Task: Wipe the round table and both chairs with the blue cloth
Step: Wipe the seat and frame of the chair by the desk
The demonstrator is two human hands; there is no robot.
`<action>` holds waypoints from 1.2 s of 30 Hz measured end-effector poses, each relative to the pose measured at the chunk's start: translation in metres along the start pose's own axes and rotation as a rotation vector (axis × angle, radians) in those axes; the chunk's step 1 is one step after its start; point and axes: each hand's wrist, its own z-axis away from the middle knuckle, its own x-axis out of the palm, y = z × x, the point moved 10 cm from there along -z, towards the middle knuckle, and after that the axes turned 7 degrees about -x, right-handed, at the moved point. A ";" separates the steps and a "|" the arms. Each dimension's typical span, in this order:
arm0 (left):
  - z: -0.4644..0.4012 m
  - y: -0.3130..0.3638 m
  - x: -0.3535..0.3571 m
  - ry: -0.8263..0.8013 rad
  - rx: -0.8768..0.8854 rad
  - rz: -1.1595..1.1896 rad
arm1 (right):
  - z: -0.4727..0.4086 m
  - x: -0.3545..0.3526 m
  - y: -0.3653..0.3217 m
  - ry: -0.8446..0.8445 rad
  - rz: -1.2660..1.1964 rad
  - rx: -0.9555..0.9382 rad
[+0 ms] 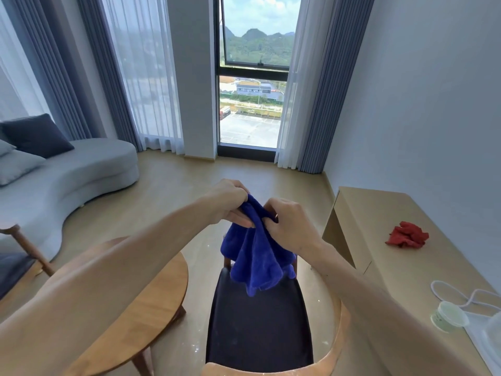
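A blue cloth [257, 256] hangs bunched in the air above the near chair. My left hand [230, 203] grips its top edge from the left, and my right hand [291, 226] pinches the same edge from the right. Directly below is a wooden chair [260, 327] with a dark seat and a curved wooden back rail. The round wooden table [151, 297] stands to its left, partly hidden by my left forearm. A second wooden chair [21, 256] shows at the left edge, only its arm and dark seat visible.
A light wooden desk [393, 240] runs along the right wall, bearing a crumpled red cloth [406, 235], a white cord [458, 294] and a small pale tub [448, 316]. A grey sofa [76, 169] with cushions sits at left. Bare floor lies ahead toward the window.
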 end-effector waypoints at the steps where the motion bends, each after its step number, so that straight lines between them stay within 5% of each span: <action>1: -0.001 -0.001 0.001 -0.003 -0.006 0.027 | 0.000 0.002 0.003 0.000 -0.062 0.031; 6: -0.007 0.001 -0.006 0.018 -0.003 0.125 | 0.006 0.022 0.021 -0.164 -0.414 0.202; 9: -0.009 0.003 -0.010 0.040 -0.001 0.122 | 0.009 0.035 0.022 -0.290 -0.303 0.195; 13: -0.012 0.003 -0.020 0.001 -0.002 0.072 | 0.003 0.026 0.043 -0.274 -0.070 0.230; 17: -0.013 0.000 -0.036 0.008 0.046 -0.051 | -0.015 -0.003 0.048 -0.232 -0.089 0.130; 21: -0.014 0.010 -0.039 0.057 0.196 -0.232 | -0.029 -0.022 0.035 -0.217 -0.096 -0.043; 26: -0.009 0.029 -0.027 0.205 0.497 -0.781 | -0.034 -0.030 0.031 -0.150 -0.229 -0.107; 31: 0.008 0.045 0.003 0.110 0.846 -0.739 | -0.032 -0.028 0.027 -0.161 -0.242 -0.144; 36: 0.007 0.046 0.011 0.069 0.817 -0.855 | -0.027 -0.032 0.031 -0.154 0.004 -0.145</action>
